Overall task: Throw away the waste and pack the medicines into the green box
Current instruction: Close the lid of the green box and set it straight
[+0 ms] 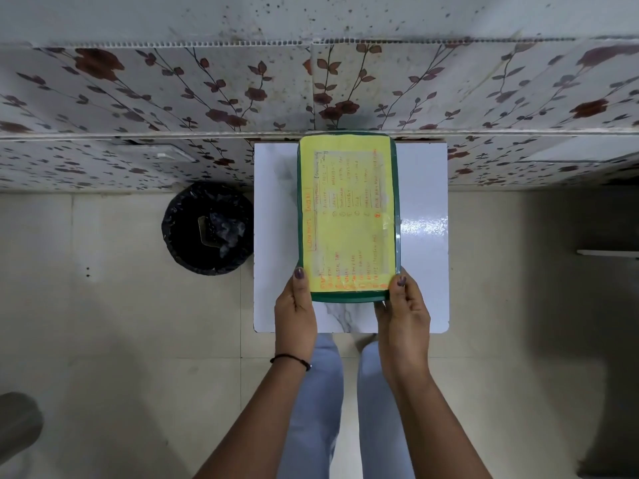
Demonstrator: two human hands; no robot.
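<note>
The green box (395, 188) lies lengthwise on a small white table (423, 257), its lid closed. A yellow handwritten contents sheet covers the lid. My left hand (296, 305) grips the near left corner of the box, thumb on top. My right hand (404, 311) grips the near right corner the same way. No loose medicines or waste show on the table; anything inside the box is hidden by the lid.
A round bin (207, 228) lined with a black bag stands on the floor just left of the table, with crumpled waste inside. A floral-patterned wall runs behind the table. Pale tiled floor lies on both sides; my legs are under the near edge.
</note>
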